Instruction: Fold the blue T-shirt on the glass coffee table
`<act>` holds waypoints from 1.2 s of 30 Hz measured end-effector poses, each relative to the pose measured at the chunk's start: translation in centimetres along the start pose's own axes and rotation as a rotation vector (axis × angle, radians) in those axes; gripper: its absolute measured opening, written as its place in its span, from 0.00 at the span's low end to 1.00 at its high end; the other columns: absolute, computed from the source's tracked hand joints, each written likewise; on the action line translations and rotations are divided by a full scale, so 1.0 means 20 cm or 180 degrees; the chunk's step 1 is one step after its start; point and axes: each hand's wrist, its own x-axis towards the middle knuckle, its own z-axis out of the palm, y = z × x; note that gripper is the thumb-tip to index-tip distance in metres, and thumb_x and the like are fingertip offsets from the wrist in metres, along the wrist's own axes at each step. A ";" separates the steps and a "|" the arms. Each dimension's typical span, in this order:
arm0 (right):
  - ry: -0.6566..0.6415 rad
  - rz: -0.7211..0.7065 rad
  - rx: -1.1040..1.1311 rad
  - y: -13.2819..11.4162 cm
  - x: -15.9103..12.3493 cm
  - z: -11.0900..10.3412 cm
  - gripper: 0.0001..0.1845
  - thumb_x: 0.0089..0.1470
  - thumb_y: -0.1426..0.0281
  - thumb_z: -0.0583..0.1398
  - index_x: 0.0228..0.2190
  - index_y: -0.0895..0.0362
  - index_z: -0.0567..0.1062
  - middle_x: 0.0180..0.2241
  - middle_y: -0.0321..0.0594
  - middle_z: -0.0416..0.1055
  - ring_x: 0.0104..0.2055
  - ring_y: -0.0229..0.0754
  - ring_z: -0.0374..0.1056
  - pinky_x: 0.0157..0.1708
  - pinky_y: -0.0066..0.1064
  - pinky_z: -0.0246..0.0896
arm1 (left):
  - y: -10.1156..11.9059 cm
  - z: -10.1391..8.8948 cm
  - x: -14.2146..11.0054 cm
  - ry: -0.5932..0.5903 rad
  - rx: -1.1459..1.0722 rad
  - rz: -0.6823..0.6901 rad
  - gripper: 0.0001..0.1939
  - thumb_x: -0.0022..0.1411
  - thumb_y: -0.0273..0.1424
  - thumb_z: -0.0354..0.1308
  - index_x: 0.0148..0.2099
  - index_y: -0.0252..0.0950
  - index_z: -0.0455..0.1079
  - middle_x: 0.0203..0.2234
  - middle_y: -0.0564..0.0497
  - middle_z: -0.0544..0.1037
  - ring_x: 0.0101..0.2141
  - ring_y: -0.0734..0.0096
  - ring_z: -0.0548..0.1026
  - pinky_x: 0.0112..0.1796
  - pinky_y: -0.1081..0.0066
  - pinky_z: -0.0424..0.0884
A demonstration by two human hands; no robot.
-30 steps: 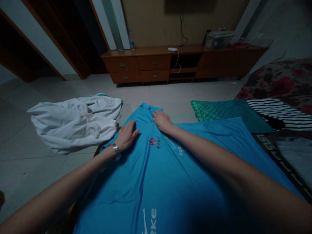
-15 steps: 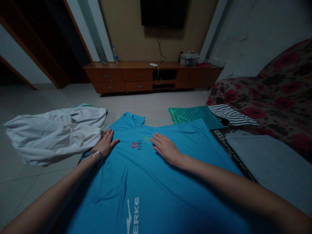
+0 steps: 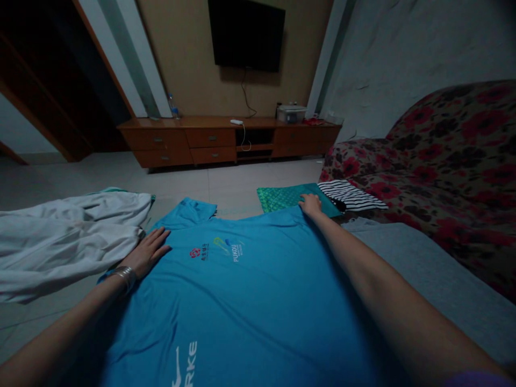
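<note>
"Where's the shirt?"

"The blue short-sleeved T-shirt (image 3: 226, 301) lies spread flat on the pale tiled floor (image 3: 177, 188)."

"Grip?"

"None. The left hand (image 3: 145, 252) presses open on it; the right hand (image 3: 310, 204) lies open at its far edge, beside a green patterned cloth (image 3: 274, 199)."

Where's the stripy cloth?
The black and white striped cloth lies in the head view to the right of the person's right hand, between the green patterned cloth and the red-flowered couch.
</note>
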 end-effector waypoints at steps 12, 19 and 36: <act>0.0130 0.0464 -0.0206 0.13 0.06 0.08 0.16 0.57 0.72 0.52 0.39 0.57 0.78 0.41 0.50 0.72 0.46 0.49 0.61 0.42 0.37 0.52 | 0.01 0.01 0.00 -0.0137 0.0196 -0.0073 0.36 0.63 0.51 0.37 0.67 0.34 0.51 0.67 0.45 0.47 0.65 0.54 0.44 0.62 0.53 0.46; 0.0486 0.0701 -0.0273 0.14 0.01 0.12 0.20 0.60 0.73 0.47 0.41 0.59 0.77 0.41 0.53 0.69 0.47 0.50 0.58 0.43 0.39 0.49 | 0.03 -0.01 0.03 -0.0056 0.0262 -0.0433 0.35 0.63 0.45 0.38 0.64 0.26 0.56 0.64 0.40 0.54 0.64 0.53 0.49 0.61 0.55 0.51; 0.0237 0.0497 -0.0590 0.22 0.03 0.01 0.17 0.58 0.72 0.51 0.37 0.61 0.78 0.41 0.53 0.71 0.46 0.52 0.62 0.41 0.39 0.53 | 0.54 0.13 0.75 0.0139 0.0091 -0.1314 0.24 0.67 0.37 0.40 0.61 0.36 0.59 0.64 0.40 0.54 0.61 0.49 0.52 0.54 0.38 0.49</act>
